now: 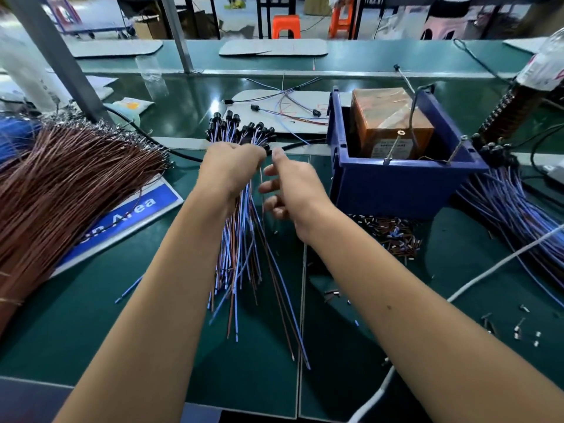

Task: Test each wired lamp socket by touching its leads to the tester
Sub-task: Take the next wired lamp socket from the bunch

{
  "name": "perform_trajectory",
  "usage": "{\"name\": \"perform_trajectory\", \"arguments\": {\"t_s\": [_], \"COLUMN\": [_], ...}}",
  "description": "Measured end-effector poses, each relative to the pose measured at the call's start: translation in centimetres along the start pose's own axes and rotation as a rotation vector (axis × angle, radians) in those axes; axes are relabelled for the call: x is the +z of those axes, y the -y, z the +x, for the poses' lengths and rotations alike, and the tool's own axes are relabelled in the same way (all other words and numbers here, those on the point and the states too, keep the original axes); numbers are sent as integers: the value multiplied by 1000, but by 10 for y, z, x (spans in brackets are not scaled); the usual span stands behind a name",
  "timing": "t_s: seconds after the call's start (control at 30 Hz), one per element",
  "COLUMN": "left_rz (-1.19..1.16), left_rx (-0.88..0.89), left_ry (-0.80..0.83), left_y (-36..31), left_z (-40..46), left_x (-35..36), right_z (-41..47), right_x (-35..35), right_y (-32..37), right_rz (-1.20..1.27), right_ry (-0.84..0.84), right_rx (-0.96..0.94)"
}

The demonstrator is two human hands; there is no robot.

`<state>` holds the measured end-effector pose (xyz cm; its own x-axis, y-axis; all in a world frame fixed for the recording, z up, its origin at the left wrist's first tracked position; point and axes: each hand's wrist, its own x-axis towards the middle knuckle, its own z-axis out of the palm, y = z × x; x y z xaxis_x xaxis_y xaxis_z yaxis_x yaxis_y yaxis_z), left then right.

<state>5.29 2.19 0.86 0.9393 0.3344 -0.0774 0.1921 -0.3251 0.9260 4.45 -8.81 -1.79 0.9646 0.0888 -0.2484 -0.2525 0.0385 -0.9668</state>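
The bundle of wired sockets [241, 166] is held upright just left of the blue bin [396, 181], above the green bench [128, 325]. Its black socket heads fan out on top, and thin blue and brown leads hang loose below, their tips spreading over the bench. The left hand [232, 169] is clenched around the bundle's neck. The right hand [287, 190], between the bundle and the bin, has thumb and forefinger close on one socket at the bundle's edge; whether they pinch it I cannot tell.

Inside the bin sits the orange-brown tester block [387, 123], with screw posts at the bin's near wall. Right of the bin lies a second heap of wired sockets [512, 203]. In front of the bin cut sleeve bits [393, 236] litter the bench. Far left of the bin a thick brown wire sheaf [61, 190] covers a blue sign [128, 218]. Bare bench lies nearer the person.
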Motion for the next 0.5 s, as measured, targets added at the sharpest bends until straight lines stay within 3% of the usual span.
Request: {"name": "perform_trajectory", "arguments": {"t_s": [0.13,0.23,0.3,0.43,0.5], "left_rz": [171,270,279,256,190], "left_rx": [-32,-25,-39,-45,-50], "left_ry": [307,411,375,94,88], "left_y": [-7,-8,-7,6,9], "left_z": [-22,-23,-16,15,21], "left_x": [-13,-24,-27,-12,0], "right_z": [0,-1,-2,-6,-8], "right_x": [-3,-6,-8,-7,-5], "right_y": [5,2,-3,-7,-7], "right_rz": [141,107,-19,-134,-135], "right_ry": [76,73,22,-68,-65], "right_rx": [105,106,44,-48,-106]}}
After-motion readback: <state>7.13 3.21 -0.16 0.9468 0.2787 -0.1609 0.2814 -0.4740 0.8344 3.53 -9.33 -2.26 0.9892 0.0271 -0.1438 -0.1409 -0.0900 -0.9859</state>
